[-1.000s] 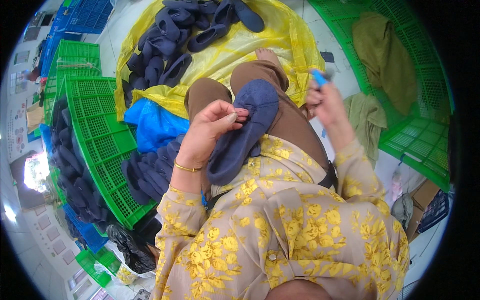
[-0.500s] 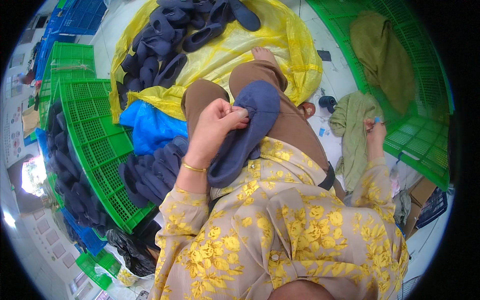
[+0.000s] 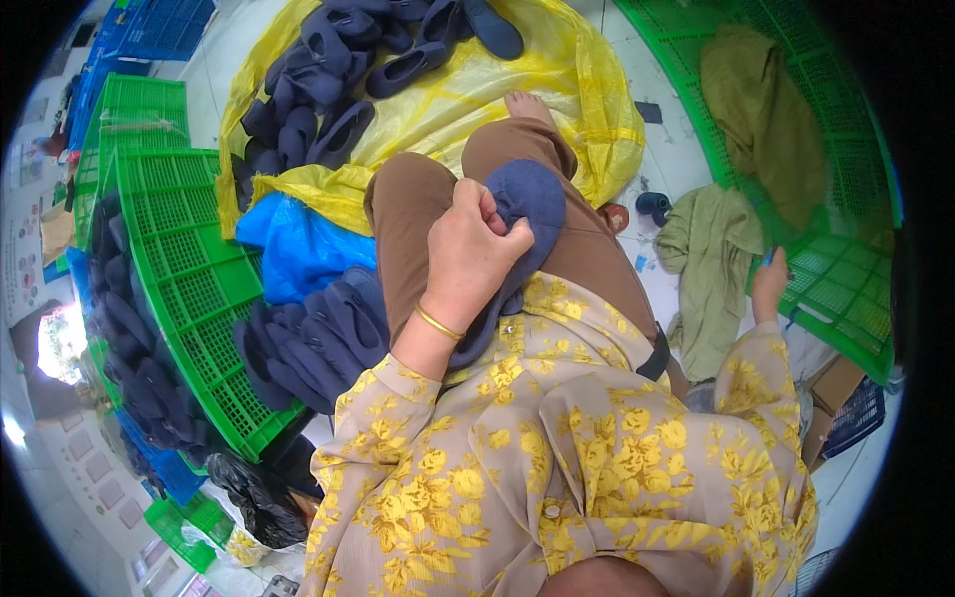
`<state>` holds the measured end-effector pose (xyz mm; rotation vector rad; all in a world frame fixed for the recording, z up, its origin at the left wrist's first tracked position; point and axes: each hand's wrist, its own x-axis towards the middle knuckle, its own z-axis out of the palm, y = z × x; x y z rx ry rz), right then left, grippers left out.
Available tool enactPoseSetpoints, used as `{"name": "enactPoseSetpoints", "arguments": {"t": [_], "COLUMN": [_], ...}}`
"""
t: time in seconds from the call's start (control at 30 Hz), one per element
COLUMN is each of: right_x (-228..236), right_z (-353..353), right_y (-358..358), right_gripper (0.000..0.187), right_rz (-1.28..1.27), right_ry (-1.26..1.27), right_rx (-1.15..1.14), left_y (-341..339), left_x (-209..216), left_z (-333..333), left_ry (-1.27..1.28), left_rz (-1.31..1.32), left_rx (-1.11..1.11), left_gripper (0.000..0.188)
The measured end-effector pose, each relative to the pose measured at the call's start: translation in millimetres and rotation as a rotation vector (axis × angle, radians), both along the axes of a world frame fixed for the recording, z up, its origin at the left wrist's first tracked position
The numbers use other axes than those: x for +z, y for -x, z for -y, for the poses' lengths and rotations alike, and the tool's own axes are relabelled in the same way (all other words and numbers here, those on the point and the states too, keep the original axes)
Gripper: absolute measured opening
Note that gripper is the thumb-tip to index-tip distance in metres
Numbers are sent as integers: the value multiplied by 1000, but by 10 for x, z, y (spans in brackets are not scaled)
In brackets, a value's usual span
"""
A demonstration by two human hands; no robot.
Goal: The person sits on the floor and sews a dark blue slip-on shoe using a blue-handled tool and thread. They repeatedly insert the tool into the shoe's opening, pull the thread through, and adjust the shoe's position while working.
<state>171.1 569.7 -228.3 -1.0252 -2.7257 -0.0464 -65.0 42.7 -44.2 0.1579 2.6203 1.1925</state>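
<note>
A navy slip-on shoe lies across my lap and right thigh, its rounded toe pointing away from me. My left hand is closed over it, thumb and fingers pinched together at its upper; the hand and wrist cover the middle of the shoe. Far out to the right, my right hand is closed, with a small bit of blue at its fingertips that I cannot make out. It is beside a pale green cloth and the green crate at the right.
Several navy shoes lie on a yellow plastic sheet ahead. More shoes are stacked by my left thigh, near a blue plastic bag and a green crate. A dark thread spool stands right of my knee; another green crate is beyond.
My left hand has shifted right and turned over the shoe, covering more of it. My right hand has moved slightly farther right and down. The shoe has moved slightly right.
</note>
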Motion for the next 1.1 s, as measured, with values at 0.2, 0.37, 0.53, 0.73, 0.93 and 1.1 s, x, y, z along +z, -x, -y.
{"name": "enactPoseSetpoints", "arguments": {"t": [0.2,0.37,0.53,0.73,0.93,1.1], "right_x": [119,1129,1561,1910,1949,1851], "right_z": [242,2282,3351,3456,3478,3535], "right_y": [298,1462,1683,1520,1456,1619], "right_gripper": [31,31,15,10,11,23], "right_rz": [44,-210,-45,-121,-68,-357], "right_ry": [313,1166,1268,1589,1511,1328], "right_rx": [-124,138,757,591,809,789], "left_y": [-6,9,46,-89,-243,-287], "left_x": [-134,-147,-79,438,276,318], "left_z": [114,220,291,219,75,180], "left_ry": [-148,-272,-328,-176,-47,-164], "left_rz": [3,197,301,268,206,161], "left_rx": [1,-7,-10,-6,-154,-207], "left_gripper": [25,11,11,19,21,13]}}
